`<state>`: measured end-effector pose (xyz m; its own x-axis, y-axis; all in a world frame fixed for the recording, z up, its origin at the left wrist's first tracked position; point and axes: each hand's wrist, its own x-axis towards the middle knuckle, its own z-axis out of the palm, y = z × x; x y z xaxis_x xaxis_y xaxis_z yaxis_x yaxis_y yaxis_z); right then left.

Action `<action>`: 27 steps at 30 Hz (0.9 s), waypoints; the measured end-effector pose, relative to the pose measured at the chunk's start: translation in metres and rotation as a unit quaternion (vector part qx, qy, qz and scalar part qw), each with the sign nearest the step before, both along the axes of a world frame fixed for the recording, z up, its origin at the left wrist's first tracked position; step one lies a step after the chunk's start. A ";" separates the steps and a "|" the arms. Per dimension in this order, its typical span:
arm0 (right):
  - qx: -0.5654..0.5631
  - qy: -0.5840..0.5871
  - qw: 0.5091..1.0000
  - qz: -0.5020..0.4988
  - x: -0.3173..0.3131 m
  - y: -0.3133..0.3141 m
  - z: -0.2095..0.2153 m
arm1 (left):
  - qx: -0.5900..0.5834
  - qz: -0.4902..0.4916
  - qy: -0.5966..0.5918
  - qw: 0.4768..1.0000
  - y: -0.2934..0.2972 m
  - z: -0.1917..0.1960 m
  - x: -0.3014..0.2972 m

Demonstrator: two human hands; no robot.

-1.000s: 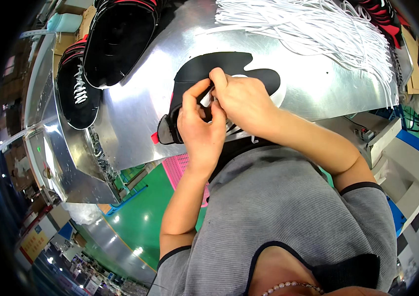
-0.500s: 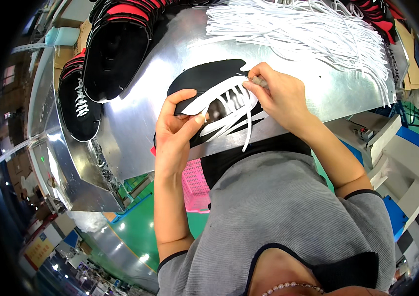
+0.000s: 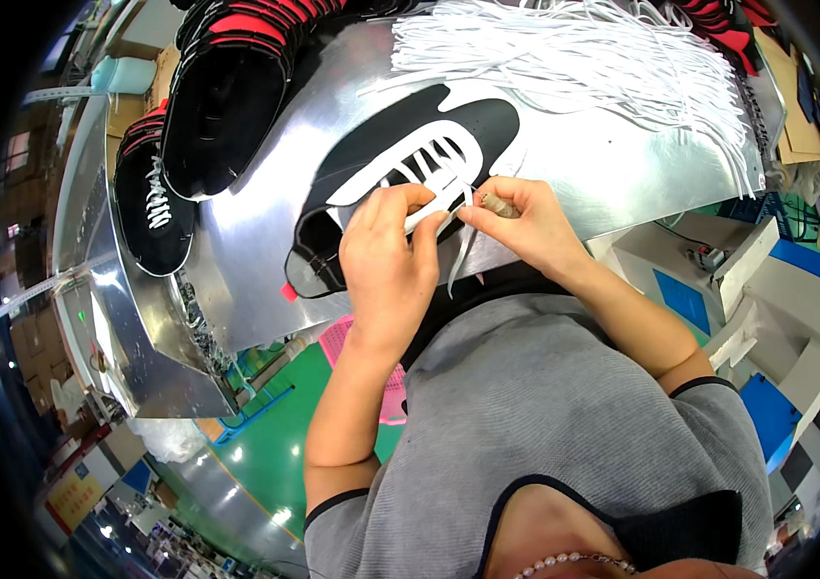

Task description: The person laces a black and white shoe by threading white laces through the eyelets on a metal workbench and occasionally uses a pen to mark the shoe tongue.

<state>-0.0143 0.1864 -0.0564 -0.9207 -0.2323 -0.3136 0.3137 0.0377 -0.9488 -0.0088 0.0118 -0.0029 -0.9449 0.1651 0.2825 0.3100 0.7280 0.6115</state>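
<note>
A flat black shoe upper (image 3: 357,159) with a white eyelet panel (image 3: 458,138) lies on the metal table before me. White shoelace (image 3: 460,259) crosses the panel in bars, and a loose end hangs from its near side. My left hand (image 3: 386,265) pinches the near edge of the panel between thumb and fingers. Close beside it, my right hand (image 3: 533,230) grips a short, tan-handled tool (image 3: 499,205); its tip, by the lace and the near row of eyelets, is too small to make out.
White laces (image 3: 564,63) lie in a wide heap along the table's (image 3: 256,280) far side. Stacked black and red uppers (image 3: 227,116) stand at the left, beside a laced upper (image 3: 154,212). A pink basket (image 3: 394,396) sits below the table edge, and a grey-white machine (image 3: 767,299) stands at the right.
The upper has been turned and laid flatter, showing more of its black side. My left hand has shifted right to the near eyelet edge; my right hand with the tool has come nearer to me.
</note>
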 end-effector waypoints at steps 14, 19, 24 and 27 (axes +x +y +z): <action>0.028 0.248 0.968 0.001 -0.031 0.003 0.014 | -0.085 -0.017 -0.173 0.981 -0.015 0.007 -0.023; 0.029 0.346 0.936 -0.049 -0.040 -0.006 -0.009 | -0.046 -0.037 -0.208 0.976 -0.018 0.002 -0.026; 0.061 0.351 0.932 -0.066 -0.040 -0.010 -0.015 | -0.082 -0.002 -0.082 0.993 -0.008 -0.015 -0.023; 0.017 0.277 0.957 -0.089 -0.030 -0.006 -0.006 | -0.082 0.006 -0.041 0.996 -0.006 -0.018 -0.024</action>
<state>-0.0443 0.1803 -0.0623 -0.9720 -0.0545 0.2287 -0.2320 0.0650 -0.9705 -0.0324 0.0058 -0.0207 -0.9658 0.1912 0.1752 0.2550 0.8237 0.5064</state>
